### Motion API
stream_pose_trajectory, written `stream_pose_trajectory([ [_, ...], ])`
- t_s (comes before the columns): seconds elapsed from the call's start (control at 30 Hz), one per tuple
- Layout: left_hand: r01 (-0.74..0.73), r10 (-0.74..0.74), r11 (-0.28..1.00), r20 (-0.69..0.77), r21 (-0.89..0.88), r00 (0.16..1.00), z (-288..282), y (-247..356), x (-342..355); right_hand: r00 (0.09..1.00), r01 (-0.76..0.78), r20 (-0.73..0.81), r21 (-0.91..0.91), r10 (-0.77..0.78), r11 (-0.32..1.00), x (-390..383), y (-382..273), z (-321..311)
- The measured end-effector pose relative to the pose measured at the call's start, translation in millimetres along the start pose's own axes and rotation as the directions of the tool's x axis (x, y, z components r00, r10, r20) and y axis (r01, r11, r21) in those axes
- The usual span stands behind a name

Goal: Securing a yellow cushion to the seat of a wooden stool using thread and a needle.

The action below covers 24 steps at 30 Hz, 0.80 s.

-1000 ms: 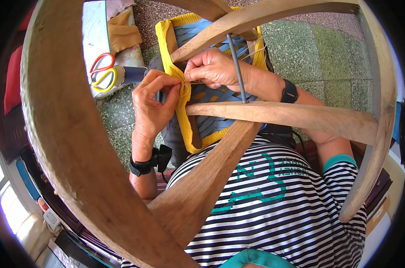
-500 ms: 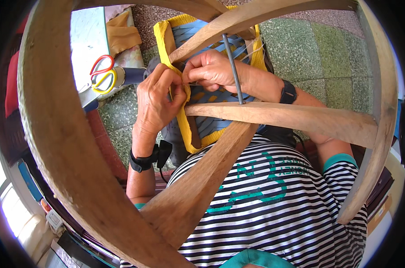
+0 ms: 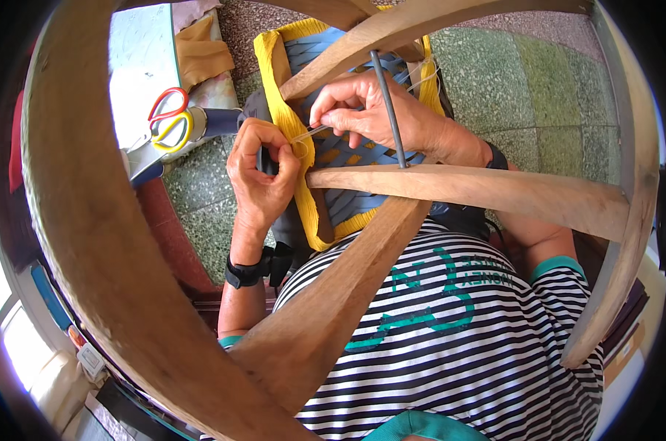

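A wooden chair frame stands between me and a seat of woven blue webbing edged in ribbed yellow fabric. At the seat's left edge my left hand is closed, thumb and forefinger pinched against the yellow fabric. My right hand reaches in behind a dark metal rod, its thumb and forefinger closed on a pale thread. That thread runs across to the yellow edge, where a small loop of it shows beside my left fingertips. Whether a needle is in the right fingers is too small to tell.
Curved wooden legs and a slanting wooden bar surround my arms. Scissors with red and yellow handles lie at the left by a dark blue cylinder. Tan cloth scraps sit beyond, beside green speckled floor tiles.
My right hand has drawn away to the right and slightly up from the left, and thread now spans the gap. The left hand has shifted slightly down.
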State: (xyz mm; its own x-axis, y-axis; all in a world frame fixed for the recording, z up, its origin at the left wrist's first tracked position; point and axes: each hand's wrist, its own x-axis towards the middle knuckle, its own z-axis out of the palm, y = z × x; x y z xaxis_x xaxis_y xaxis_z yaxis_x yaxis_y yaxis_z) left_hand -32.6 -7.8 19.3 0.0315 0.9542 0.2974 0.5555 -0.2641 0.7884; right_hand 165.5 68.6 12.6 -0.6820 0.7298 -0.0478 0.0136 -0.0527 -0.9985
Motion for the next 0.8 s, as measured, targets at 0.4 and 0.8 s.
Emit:
stream_pose_trajectory([
  [0.4, 0.073, -0.075, 0.997, -0.077, -0.033, 0.994, 12, -4, -9, 0.968, -0.196, 0.154, -0.019, 0.197, 0.98, -1, -1, 10],
  [0.8, 0.083, -0.091, 0.994, -0.114, -0.069, 0.989, 16, -7, -12, 0.974, -0.155, 0.162, -0.029, 0.157, 0.988, 1, 3, 11],
])
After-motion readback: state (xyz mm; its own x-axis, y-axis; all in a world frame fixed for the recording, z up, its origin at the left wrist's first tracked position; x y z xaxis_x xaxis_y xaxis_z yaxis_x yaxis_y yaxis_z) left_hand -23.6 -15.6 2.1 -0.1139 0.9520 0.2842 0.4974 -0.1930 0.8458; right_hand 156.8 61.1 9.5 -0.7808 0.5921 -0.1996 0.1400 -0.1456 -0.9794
